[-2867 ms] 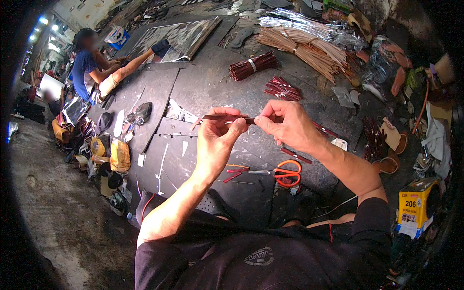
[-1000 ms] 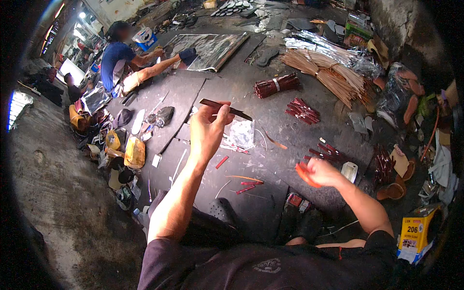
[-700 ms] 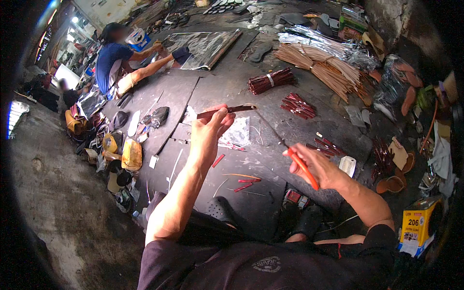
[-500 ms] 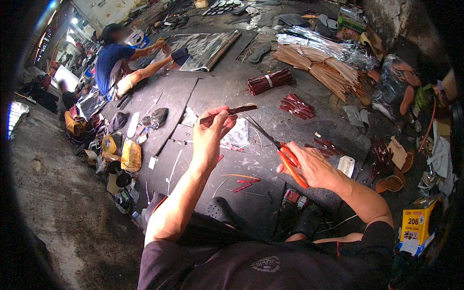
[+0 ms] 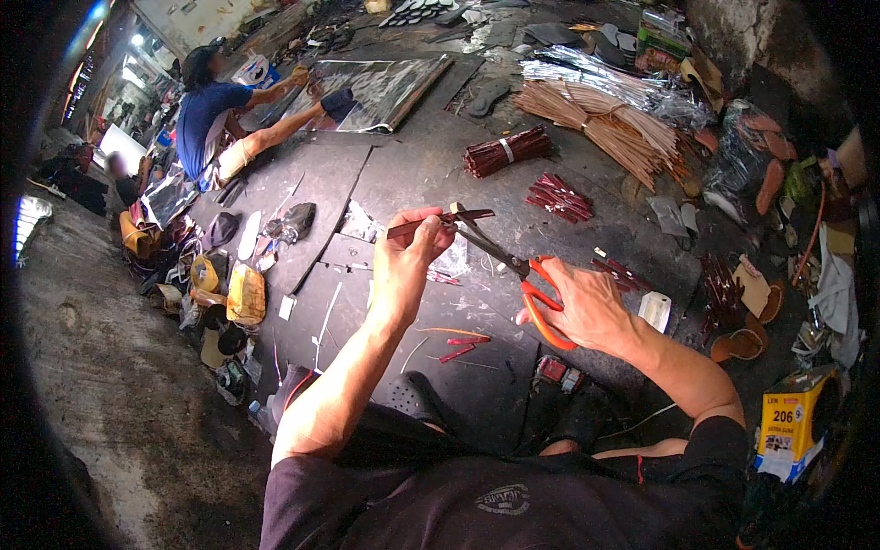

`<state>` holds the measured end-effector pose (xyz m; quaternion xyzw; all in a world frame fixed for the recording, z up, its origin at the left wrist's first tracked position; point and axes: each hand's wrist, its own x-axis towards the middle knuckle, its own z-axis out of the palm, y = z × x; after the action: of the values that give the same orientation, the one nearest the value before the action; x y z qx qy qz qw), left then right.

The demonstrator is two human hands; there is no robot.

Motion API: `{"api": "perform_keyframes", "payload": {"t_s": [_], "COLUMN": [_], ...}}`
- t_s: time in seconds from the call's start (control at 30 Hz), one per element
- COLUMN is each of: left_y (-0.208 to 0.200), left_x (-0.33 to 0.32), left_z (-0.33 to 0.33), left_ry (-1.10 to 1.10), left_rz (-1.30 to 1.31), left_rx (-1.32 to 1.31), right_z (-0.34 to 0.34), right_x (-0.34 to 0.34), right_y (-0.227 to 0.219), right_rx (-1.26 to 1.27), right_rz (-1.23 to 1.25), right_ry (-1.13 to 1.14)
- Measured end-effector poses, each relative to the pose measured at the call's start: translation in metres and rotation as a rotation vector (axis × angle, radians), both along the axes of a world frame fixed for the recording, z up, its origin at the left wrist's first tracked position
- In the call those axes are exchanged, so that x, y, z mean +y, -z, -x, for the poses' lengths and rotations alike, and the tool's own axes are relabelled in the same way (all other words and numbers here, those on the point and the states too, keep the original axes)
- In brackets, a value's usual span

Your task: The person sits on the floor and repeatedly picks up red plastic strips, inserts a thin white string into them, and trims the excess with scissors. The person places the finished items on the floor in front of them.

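My left hand (image 5: 403, 266) is closed, pinching a dark brown strip (image 5: 408, 228) that sticks out to the right past the fingertips. In my right hand (image 5: 587, 304) is a pair of scissors with orange handles (image 5: 532, 310), fingers wrapped round the loops. The scissors' blades reach up and left, their tips at the strip just right of my left fingers. Whether the blades touch the strip, I cannot tell. Below the hands, short dark red pieces (image 5: 458, 352) lie on the dark floor boards (image 5: 385, 302).
Ahead lie a banded bundle of dark red strips (image 5: 509, 152), a looser pile (image 5: 559, 197) and a large tan bundle (image 5: 596, 124). A yellow box (image 5: 790, 426) stands at right. Far left, a person in blue (image 5: 209, 124) sits by a shiny sheet (image 5: 403, 96).
The scissors have moved left and their blades have come to the strip, where before they were apart from it. My left hand has shifted slightly right with the strip.
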<state>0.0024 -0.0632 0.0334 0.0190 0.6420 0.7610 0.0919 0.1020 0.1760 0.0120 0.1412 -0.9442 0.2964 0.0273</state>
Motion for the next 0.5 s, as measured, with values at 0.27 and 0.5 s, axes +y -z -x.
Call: {"api": "perform_keyframes", "payload": {"t_s": [0.27,0.5], "left_y": [-0.007,-0.017], "left_x": [0.0,-0.008], "left_z": [0.001,0.005], "left_ry": [-0.023,0.0], "left_rz": [0.106,0.34], "left_rx": [0.109,0.263], "right_z": [0.0,0.003], "right_x": [0.001,0.006], "right_y": [-0.002,0.005], "right_rx": [0.108,0.151], "right_rz": [-0.027,0.038], "right_ry": [0.038,-0.013]}}
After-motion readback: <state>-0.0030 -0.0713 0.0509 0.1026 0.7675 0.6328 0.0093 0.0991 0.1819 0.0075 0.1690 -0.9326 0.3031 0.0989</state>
